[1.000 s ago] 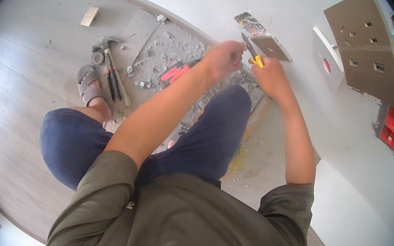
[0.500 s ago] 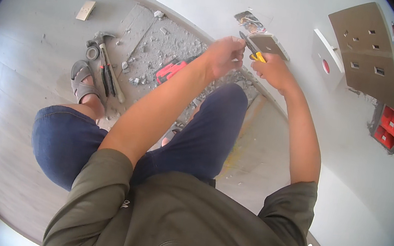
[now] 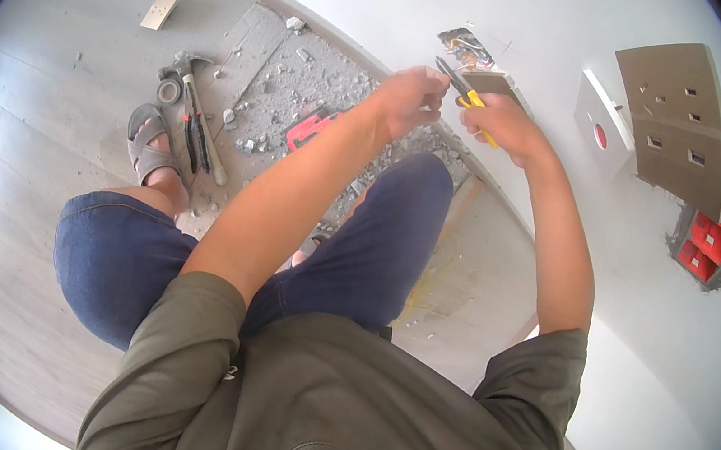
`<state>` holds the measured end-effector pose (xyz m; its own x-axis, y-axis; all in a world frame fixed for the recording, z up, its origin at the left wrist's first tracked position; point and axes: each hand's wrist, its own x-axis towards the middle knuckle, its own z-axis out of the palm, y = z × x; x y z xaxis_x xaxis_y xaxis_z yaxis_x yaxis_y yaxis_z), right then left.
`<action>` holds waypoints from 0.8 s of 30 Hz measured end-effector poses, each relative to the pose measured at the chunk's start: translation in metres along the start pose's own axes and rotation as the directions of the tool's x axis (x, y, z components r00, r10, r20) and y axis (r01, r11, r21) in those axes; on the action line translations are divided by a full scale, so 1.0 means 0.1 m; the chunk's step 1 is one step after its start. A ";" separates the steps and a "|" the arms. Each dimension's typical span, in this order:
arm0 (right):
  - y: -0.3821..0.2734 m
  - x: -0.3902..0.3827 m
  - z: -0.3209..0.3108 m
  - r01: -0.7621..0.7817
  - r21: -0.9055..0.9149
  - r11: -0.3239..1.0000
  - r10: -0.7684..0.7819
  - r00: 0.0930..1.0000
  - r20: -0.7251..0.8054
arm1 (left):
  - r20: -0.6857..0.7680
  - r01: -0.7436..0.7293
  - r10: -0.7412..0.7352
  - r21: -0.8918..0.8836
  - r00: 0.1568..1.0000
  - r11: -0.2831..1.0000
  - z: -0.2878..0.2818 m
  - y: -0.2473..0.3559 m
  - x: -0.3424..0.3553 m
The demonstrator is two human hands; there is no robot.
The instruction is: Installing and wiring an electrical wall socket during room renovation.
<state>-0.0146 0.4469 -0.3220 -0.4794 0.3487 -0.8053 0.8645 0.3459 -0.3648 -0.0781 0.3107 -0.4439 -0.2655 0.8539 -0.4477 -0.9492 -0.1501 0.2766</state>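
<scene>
My right hand (image 3: 503, 127) grips a pair of pliers (image 3: 455, 77) with yellow handles and dark jaws. The jaws point up and left, past the fingertips of my left hand (image 3: 413, 100). Those left fingers are closed in a pinch beside the jaws; whatever they hold is too small to make out. Just beyond the pliers, loose wires (image 3: 470, 51) show in an opening in the white wall. A brown socket plate (image 3: 492, 84) hangs by that opening, partly hidden behind my right hand.
Rubble (image 3: 300, 71) lies along the wall's foot, with a red tool (image 3: 307, 131) on it. At left are a hammer (image 3: 183, 63), tape roll (image 3: 169, 91), red-and-black-handled pliers (image 3: 197, 142) and a beige plate (image 3: 160, 10). Another brown plate (image 3: 673, 116) and red wall boxes (image 3: 709, 244) are at right.
The yellow handles have spread apart in my right hand, one now showing below the fingers. The left hand stays pinched near the jaws. The view has shifted slightly.
</scene>
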 end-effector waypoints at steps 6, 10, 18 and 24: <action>-0.03 0.02 0.01 -0.012 -0.008 1.000 0.012 1.000 0.000 | -0.016 -0.012 0.012 0.006 1.000 1.000 -0.01 0.00 0.00; -0.03 0.05 0.00 -0.003 0.032 0.999 0.002 0.999 0.035 | -0.018 -0.012 0.012 0.007 1.000 1.000 -0.02 0.01 0.00; 0.09 0.14 -0.05 -0.045 0.045 0.998 0.036 0.981 0.193 | -0.022 -0.024 0.024 0.012 0.999 1.000 0.00 0.03 0.02; 0.10 0.12 -0.03 -0.051 0.094 0.994 0.033 0.982 0.185 | -0.012 -0.010 0.010 0.038 1.000 0.999 -0.01 0.03 0.02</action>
<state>-0.0120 0.4577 -0.3341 -0.4146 0.1932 -0.8893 0.8981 0.2442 -0.3657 -0.0815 0.3113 -0.4443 -0.2772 0.8463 -0.4548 -0.9393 -0.1392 0.3135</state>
